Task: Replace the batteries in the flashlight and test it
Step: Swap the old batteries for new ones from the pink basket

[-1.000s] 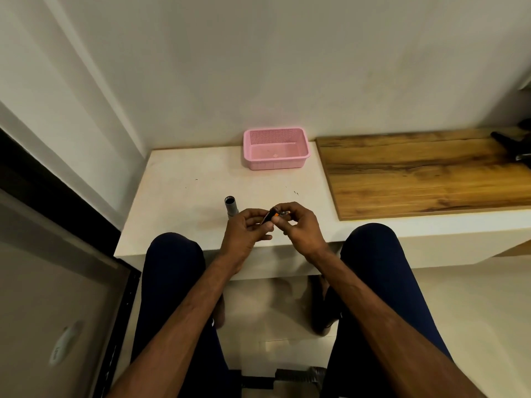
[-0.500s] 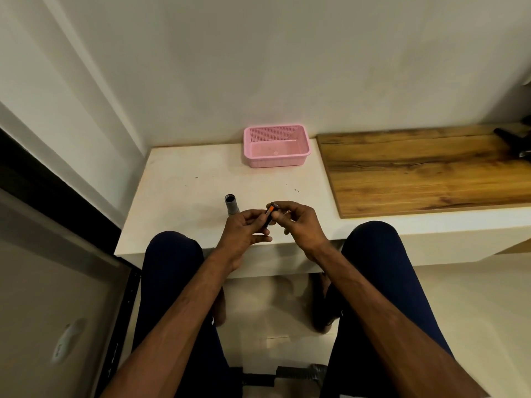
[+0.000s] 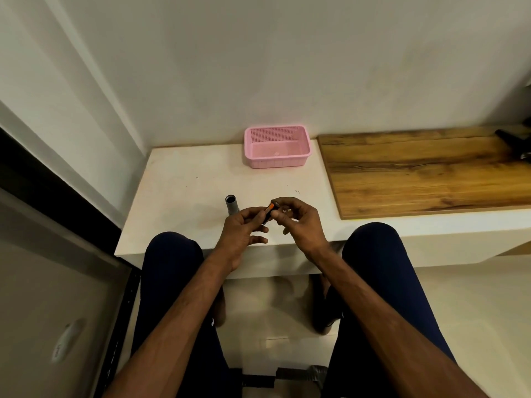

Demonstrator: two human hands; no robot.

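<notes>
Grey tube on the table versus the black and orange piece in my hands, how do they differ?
The grey tube stands upright on the white table; the black and orange piece is tilted, pinched between the left hand and right hand. The grey tube is one colour, open-topped; the piece is two-coloured. Both are small and slender.

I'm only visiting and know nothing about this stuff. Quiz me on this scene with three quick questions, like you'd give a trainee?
1. True or false: the grey flashlight tube lies inside the pink basket.
2. What do the left hand and right hand pinch between them? A) a black-and-orange battery B) a screwdriver C) a cup
3. Fill in: seen by the person, the wooden board lies to the basket's ___.
Key: 1 false, it is on the white table; 2 A; 3 right.
</notes>
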